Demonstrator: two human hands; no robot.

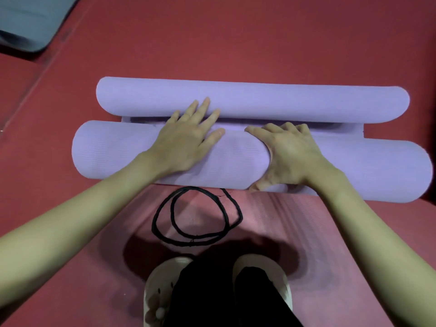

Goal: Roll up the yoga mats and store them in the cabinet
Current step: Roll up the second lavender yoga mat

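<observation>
A purple yoga mat (118,149) lies across the red floor, rolled from both ends into two parallel rolls. The thicker near roll sits under my hands; the thinner far roll (283,102) lies just behind it. My left hand (186,142) rests flat on the near roll, its straight fingers reaching the far roll. My right hand (290,154) grips the near roll, fingers curled over its top and thumb tucked under its front edge. A black cord loop (198,215) lies on the floor just in front of the mat.
A grey-blue mat (30,22) lies flat at the top left corner. Red floor mats (236,43) cover the ground with a seam running along the left. My feet in pale slippers (160,293) stand at the bottom centre.
</observation>
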